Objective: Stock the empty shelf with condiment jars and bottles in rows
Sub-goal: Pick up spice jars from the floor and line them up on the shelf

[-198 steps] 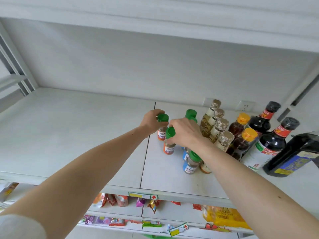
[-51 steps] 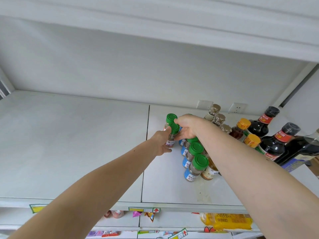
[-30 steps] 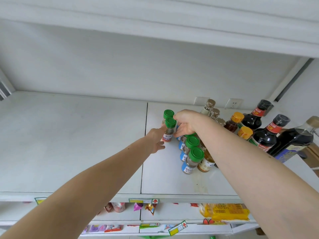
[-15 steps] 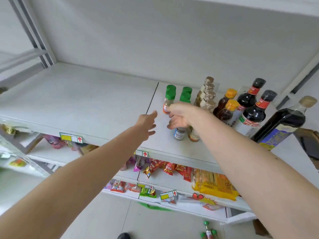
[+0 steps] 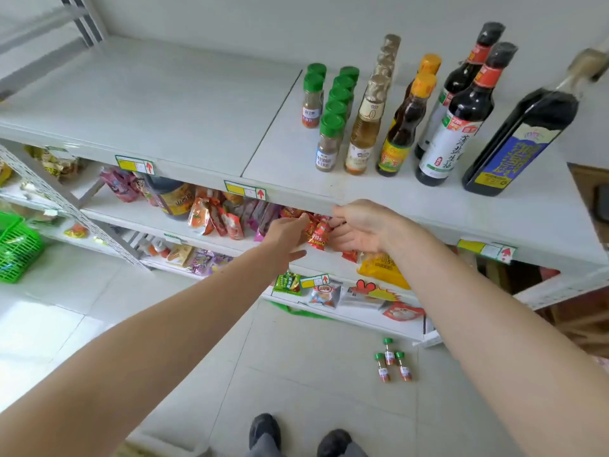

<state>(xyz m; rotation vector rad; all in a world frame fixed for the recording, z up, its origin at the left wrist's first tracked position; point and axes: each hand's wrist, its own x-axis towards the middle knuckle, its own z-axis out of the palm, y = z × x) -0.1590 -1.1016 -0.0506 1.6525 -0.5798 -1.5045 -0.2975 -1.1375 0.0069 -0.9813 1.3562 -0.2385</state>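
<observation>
The white shelf point(image 5: 164, 103) holds rows of condiments at its right side: two green-capped spice jars with red labels point(image 5: 311, 100), a longer row of green-capped jars with blue labels point(image 5: 329, 143), pale bottles with silver caps point(image 5: 365, 127), orange-capped bottles point(image 5: 405, 127), dark soy sauce bottles point(image 5: 458, 120) and a large dark bottle point(image 5: 520, 136). Three small green-capped jars point(image 5: 392, 362) stand on the floor below. My left hand point(image 5: 286, 232) and my right hand point(image 5: 359, 229) hang empty, fingers apart, in front of the shelf's front edge.
Lower shelves carry snack packets point(image 5: 217, 219) and a yellow bag point(image 5: 382, 265). A green basket point(image 5: 16, 249) sits at the far left. My shoes point(image 5: 296, 437) stand on the tiled floor. A metal shelf post point(image 5: 82, 24) rises at the upper left.
Both hands have let go of the green-capped jars and drawn back down below the shelf edge. The view has tilted downward, showing the floor and three jars there.
</observation>
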